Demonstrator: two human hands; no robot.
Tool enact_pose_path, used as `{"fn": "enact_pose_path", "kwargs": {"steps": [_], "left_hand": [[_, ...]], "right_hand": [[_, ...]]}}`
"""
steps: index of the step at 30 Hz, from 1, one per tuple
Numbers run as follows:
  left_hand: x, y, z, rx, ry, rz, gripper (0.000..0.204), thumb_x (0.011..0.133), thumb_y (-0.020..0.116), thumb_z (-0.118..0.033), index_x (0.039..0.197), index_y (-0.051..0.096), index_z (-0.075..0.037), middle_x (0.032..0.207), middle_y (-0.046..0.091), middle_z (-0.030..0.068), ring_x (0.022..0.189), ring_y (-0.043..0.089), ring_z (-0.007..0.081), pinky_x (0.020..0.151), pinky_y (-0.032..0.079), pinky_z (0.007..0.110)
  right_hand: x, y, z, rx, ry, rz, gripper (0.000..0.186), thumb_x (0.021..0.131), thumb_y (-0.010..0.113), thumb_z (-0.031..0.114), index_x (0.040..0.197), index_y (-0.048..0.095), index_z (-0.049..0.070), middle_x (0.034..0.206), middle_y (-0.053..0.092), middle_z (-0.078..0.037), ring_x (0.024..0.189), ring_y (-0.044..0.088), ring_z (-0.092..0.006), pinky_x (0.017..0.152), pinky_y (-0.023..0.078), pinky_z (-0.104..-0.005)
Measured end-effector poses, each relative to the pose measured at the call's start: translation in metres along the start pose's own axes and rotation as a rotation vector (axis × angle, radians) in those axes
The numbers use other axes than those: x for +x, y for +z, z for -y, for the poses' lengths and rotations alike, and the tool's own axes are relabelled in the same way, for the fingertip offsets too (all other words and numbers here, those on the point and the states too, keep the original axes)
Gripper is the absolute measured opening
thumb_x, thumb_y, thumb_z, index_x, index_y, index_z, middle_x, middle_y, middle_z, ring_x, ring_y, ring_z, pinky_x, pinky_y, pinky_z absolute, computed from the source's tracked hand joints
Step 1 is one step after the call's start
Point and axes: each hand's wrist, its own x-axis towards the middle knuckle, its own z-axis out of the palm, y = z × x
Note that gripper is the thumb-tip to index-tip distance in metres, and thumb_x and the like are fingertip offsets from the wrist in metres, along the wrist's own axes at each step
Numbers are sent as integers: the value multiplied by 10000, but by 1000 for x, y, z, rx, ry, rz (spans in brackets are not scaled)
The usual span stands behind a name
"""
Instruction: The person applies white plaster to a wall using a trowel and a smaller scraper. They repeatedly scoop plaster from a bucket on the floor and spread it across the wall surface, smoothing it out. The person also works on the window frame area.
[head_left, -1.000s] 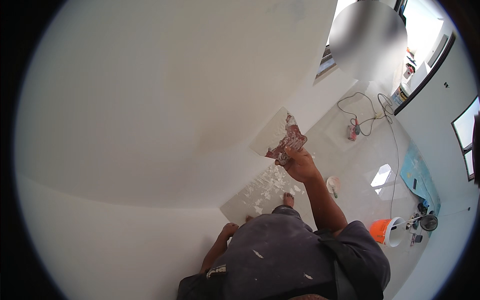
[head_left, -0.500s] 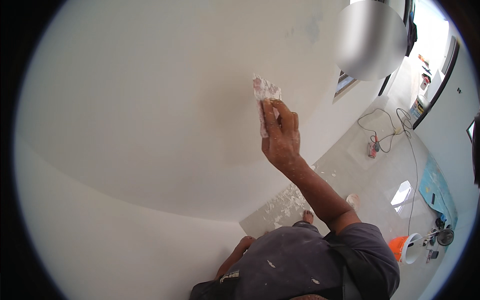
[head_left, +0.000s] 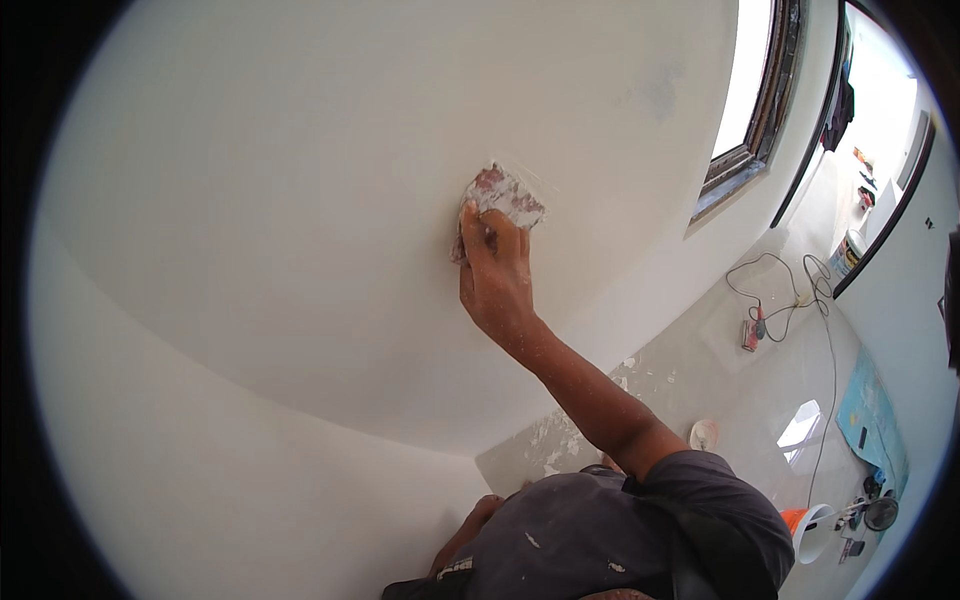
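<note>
Our right hand [head_left: 497, 275] is clamped on a worn, reddish sanding pad [head_left: 505, 200], fingers spread flat over its back, pressing it against the white wall [head_left: 300, 200]. The pad sits on the wall at about 12 o'clock from the hand, well left of the window frame [head_left: 745, 165].

Our left hand [head_left: 478, 512] hangs low near the wall at 6 o'clock, beside the dark shirt; we cannot tell whether it is closed or loose, and nothing shows in it.

To do this step well, in our judgement:
- Keep the pad flat, load spread across the fingers, no edge digging in.
- Use overlapping strokes with light, even pressure.
- Check the faint grey patch [head_left: 655, 90] at 1 o'clock from the pad; it looks like it needs attention.
- Watch footing: the floor [head_left: 720, 390] below carries plaster flecks.

Containers:
- White bucket with an orange one just beside it [head_left: 808, 528] at 4 o'clock on the floor; contents hidden.
- Small round white tub [head_left: 704, 434] near the elbow; inside not readable.
- Pale container [head_left: 850, 250] by the doorway at 2 o'clock, too small to tell.

A cable with a power strip [head_left: 752, 330] lies on the floor, well apart from us.
</note>
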Motion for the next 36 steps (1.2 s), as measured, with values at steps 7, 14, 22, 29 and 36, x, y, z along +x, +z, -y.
{"fn": "enact_pose_path", "kwargs": {"steps": [7, 14, 22, 29, 36], "left_hand": [[-17, -1, -13, -4, 60, -2, 399, 782, 697, -370, 1008, 738, -44, 968, 740, 122, 882, 699, 229, 777, 539, 360], [-29, -13, -33, 110, 204, -18, 381, 797, 668, -356, 979, 740, -28, 933, 737, 137, 870, 703, 236, 767, 546, 373], [-38, -13, -57, 154, 83, -29, 371, 825, 616, -336, 957, 739, -13, 892, 730, 175, 780, 709, 262, 713, 555, 394], [-40, -8, -45, 95, 45, -24, 376, 826, 605, -338, 981, 740, -23, 921, 729, 185, 820, 709, 273, 744, 548, 398], [-47, -5, -13, 110, 23, -33, 353, 842, 596, -315, 965, 728, -12, 939, 727, 175, 821, 703, 258, 730, 547, 391]], "right_hand": [[-34, -57, 44, 222, -214, 409, 588, 779, 668, -22, 1350, 525, -3, 1188, 483, -146, 969, 519, -293, 865, 482, -405], [59, -154, 26, -147, -457, 357, 513, 850, 625, 171, 1355, 554, 117, 1297, 523, -117, 1139, 514, -318, 882, 476, -487], [194, -166, 35, -441, -697, 315, 539, 881, 658, 101, 1370, 545, 297, 1366, 565, -22, 1345, 459, -295, 1174, 300, -534], [137, -148, 49, -359, -616, 383, 482, 896, 640, 158, 1370, 557, 187, 1363, 559, -101, 1321, 479, -327, 1120, 362, -517], [-2, -115, 32, -316, -463, 522, 503, 880, 623, 103, 1376, 550, 149, 1352, 558, -124, 1331, 460, -357, 1101, 376, -518]]}}
